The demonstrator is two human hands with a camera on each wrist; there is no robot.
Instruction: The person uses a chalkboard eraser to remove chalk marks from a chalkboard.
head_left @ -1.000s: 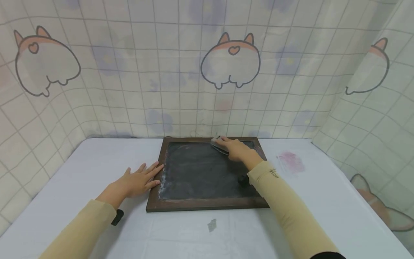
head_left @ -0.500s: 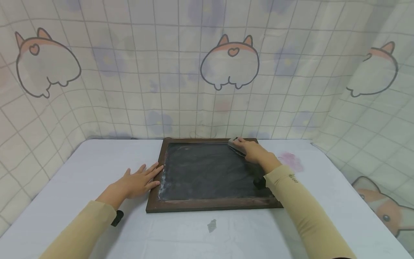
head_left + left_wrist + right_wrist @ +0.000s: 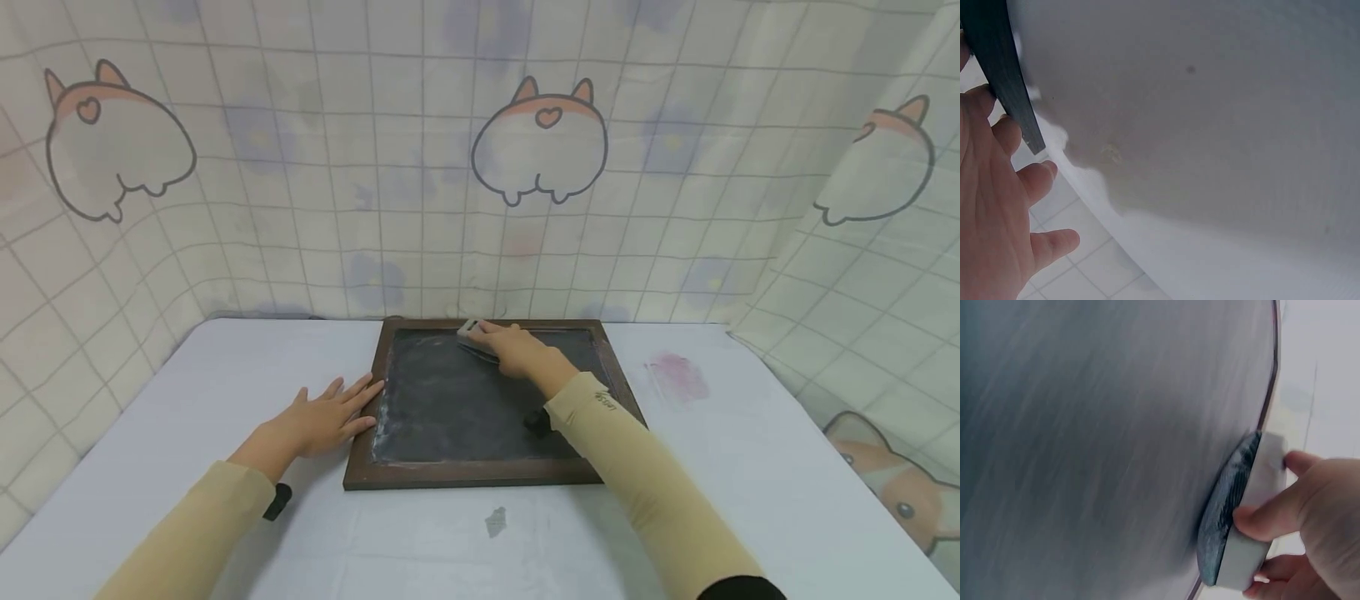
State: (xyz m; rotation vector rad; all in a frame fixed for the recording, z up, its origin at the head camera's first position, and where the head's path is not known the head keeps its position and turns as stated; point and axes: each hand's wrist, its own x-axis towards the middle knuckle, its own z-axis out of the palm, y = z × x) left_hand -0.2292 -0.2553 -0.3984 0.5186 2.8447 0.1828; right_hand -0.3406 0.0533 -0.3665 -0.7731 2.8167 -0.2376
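A blackboard (image 3: pixel 457 408) with a brown wooden frame lies flat on the white table, its dark surface faintly smeared with chalk. My right hand (image 3: pixel 517 350) grips a chalkboard eraser (image 3: pixel 474 333) near the board's far edge. In the right wrist view, thumb and fingers hold the eraser's pale back (image 3: pixel 1254 506), and its dark felt side (image 3: pixel 1225 512) lies against the board. My left hand (image 3: pixel 322 423) is spread at the board's left side, straight fingertips touching the frame. The left wrist view shows those fingers beside the dark frame edge (image 3: pixel 1007 75).
The white tabletop (image 3: pixel 270 358) surrounds the board. A pink smudge (image 3: pixel 677 377) marks it on the right, and a small grey-green patch (image 3: pixel 496 522) lies in front. A checked curtain (image 3: pixel 435 208) with cartoon animals encloses the back and sides.
My right hand first slid the eraser rightward along the board's far edge, then back left, beyond where it was a second ago. The left hand keeps its place at the frame.
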